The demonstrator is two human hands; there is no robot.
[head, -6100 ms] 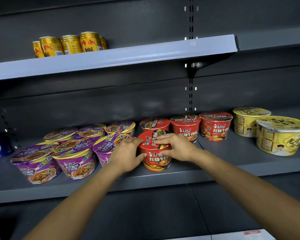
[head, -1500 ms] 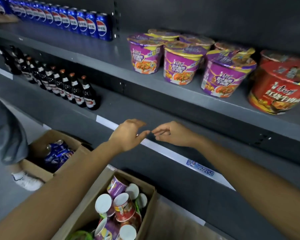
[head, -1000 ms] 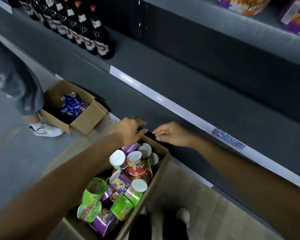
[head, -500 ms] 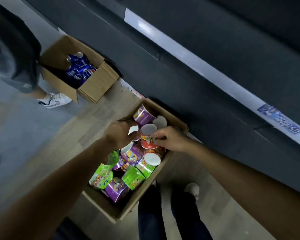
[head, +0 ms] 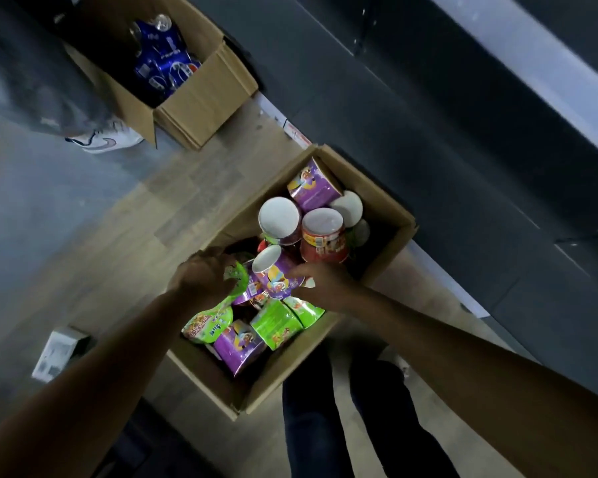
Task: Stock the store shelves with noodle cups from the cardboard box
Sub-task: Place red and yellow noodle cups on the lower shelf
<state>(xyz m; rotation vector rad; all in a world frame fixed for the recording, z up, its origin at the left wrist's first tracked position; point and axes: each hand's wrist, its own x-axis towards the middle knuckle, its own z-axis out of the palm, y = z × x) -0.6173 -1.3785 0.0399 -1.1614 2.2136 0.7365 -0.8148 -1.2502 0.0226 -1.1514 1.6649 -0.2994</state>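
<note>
- Progress, as judged: the cardboard box (head: 380,205) at the centre of the frame held many noodle cups, so most of the stocking remained. No stocked shelf was in view; only the dark shelf unit (head: 497,139) crossed the upper right.
- Current step, as judged: selecting the next cup from the box.
- Left hand (head: 204,272): fingers curled down over a green cup (head: 237,276) at the box's left rim. Whether they gripped it could not be determined.
- Right hand (head: 321,281): fingers lay against the side of a purple cup (head: 278,276). A closed grip could not be confirmed because of blur.
- Box contents: purple, green and red cups lay jumbled, several bottom-up, including a red cup (head: 323,241) above the hands.
- A second box (head: 204,101), upper left, contained blue cans (head: 163,63).
</note>
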